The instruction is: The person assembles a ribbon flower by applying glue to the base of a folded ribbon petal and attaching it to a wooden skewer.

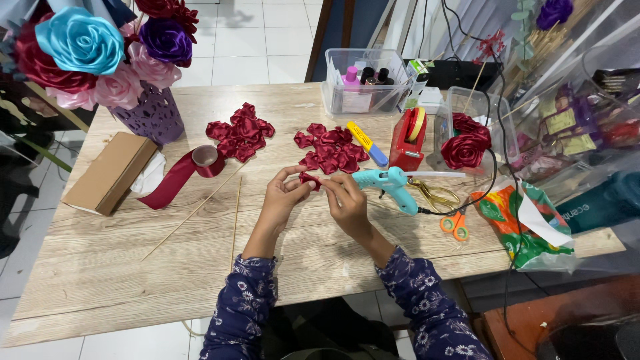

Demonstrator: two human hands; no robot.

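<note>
While our left hand (283, 193) and right hand (343, 200) pinch a red petal (308, 179) together, the glue gun (390, 185) lies just beside them on the bench (133, 267).

Both forearms angle inward, sleeves at wrists. Left hand (281, 195) and right hand (345, 202) meet, fingertips pinched together, thumbs uppermost.

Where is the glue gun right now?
In the head view, the turquoise glue gun lies on the wooden table just right of the person's right hand, in front of the red tape dispenser and beside the gold scissors.
</note>
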